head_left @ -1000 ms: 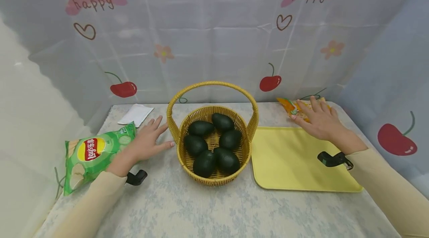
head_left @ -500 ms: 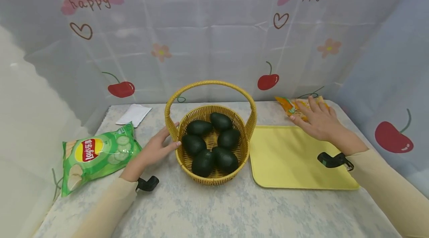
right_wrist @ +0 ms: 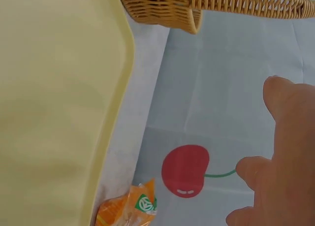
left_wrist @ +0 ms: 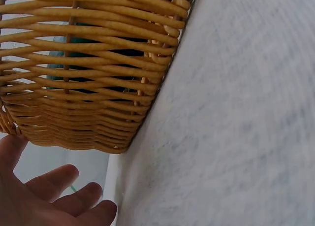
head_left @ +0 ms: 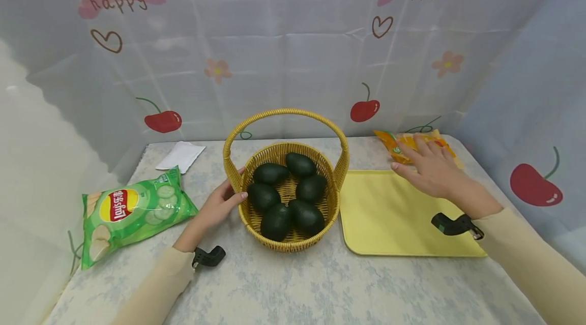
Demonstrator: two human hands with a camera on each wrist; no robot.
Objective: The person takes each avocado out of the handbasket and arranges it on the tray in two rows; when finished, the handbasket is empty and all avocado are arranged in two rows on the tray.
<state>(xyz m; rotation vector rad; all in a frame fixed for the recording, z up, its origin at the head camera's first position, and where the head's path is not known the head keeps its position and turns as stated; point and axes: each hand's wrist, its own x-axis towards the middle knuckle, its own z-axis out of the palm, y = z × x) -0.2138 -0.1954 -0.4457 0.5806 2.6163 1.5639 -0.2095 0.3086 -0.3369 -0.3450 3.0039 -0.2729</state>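
All six avocados [head_left: 287,194] lie in the basket [head_left: 293,241] mid-bench; the tray [head_left: 403,223] is bare. Left hand [head_left: 221,202] touches the basket's side, fingers relaxed (no grip yet); right hand [head_left: 430,168] hovers flat, holding nothing, over the orange packet [head_left: 397,143].

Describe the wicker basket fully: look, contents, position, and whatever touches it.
The basket is round, woven of golden-yellow wicker, with one arched handle standing upright over it. It stands upright on the pale patterned tablecloth, left of the yellow tray, and holds six dark green avocados. The left hand rests against its left rim, the thumb on the edge.
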